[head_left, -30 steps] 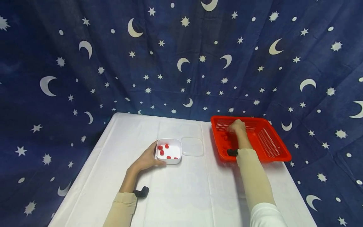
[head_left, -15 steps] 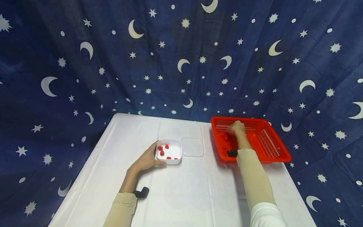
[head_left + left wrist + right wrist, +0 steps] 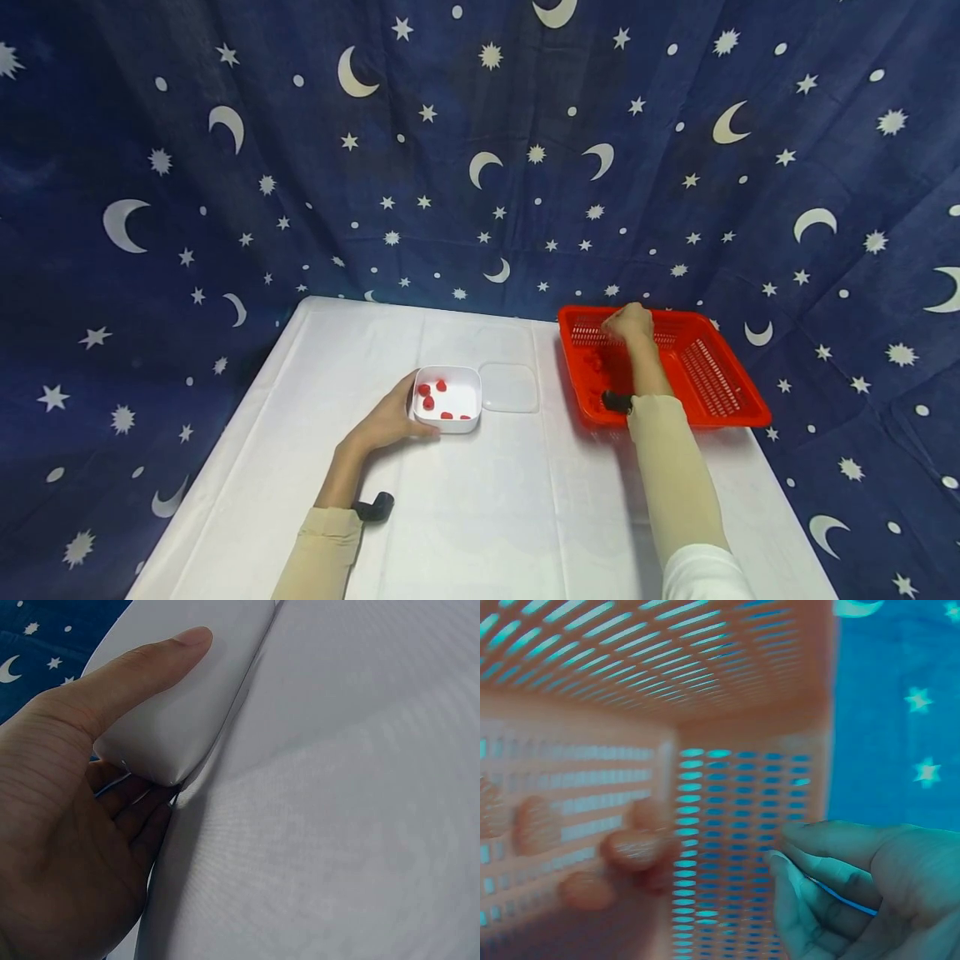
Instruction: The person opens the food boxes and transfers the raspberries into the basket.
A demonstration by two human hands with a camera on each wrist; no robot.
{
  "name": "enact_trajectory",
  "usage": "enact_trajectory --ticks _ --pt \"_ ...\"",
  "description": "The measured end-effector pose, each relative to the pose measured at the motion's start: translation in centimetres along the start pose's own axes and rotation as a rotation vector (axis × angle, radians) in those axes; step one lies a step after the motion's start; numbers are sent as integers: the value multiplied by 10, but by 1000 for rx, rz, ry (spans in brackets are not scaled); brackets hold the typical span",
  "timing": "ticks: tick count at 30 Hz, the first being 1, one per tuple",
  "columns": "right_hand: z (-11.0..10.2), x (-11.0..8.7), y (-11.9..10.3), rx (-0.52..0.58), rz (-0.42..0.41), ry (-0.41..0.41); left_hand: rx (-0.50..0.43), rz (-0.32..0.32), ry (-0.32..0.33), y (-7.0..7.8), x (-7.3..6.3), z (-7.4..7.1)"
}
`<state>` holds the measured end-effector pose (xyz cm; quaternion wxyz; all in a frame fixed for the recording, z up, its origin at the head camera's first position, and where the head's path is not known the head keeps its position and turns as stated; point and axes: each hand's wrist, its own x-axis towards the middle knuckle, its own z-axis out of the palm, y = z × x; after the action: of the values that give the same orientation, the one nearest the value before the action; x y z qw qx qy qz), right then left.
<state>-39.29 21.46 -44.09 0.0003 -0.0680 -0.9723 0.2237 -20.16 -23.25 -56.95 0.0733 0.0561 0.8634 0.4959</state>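
My left hand point(image 3: 392, 421) grips a small white square plastic box point(image 3: 467, 426) from its left side. In the left wrist view the thumb lies along the box's near wall, with the fingers curled at the other side. Several red raspberries point(image 3: 428, 402) lie inside the box. At the right, my right hand point(image 3: 630, 322) is at the back left of a red plastic basket point(image 3: 712, 385). Its thumb and fingertips are brought together beside the slotted wall in the right wrist view; I cannot tell whether something is between them. Several more raspberries point(image 3: 634, 849) sit in the basket.
A clear lid point(image 3: 510, 388) lies flat on the table just right of the white box. The white-clothed table point(image 3: 480, 517) ends at a dark blue curtain point(image 3: 420, 167) with moons and stars. Tall slotted walls surround the basket's inside.
My right hand has risen slightly toward the basket's back rim, after staying low among the raspberries. The left hand and the white box have kept their place.
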Motion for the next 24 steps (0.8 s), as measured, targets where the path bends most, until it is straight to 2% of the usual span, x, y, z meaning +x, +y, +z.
enact_trajectory --ticks 6,9,14,19,24 --pt "-23 -14 -29 91 -76 47 4 3 3 0 0 -1" --pt "-35 -27 -48 163 -118 62 1 10 8 0 0 -1" --pt "-48 -51 -83 207 -225 97 -4 17 8 0 0 -2" --pt "-46 -81 -116 235 -344 115 5 8 4 1 0 -1" --pt "-20 -105 -142 223 -522 54 1 14 1 3 0 -1"
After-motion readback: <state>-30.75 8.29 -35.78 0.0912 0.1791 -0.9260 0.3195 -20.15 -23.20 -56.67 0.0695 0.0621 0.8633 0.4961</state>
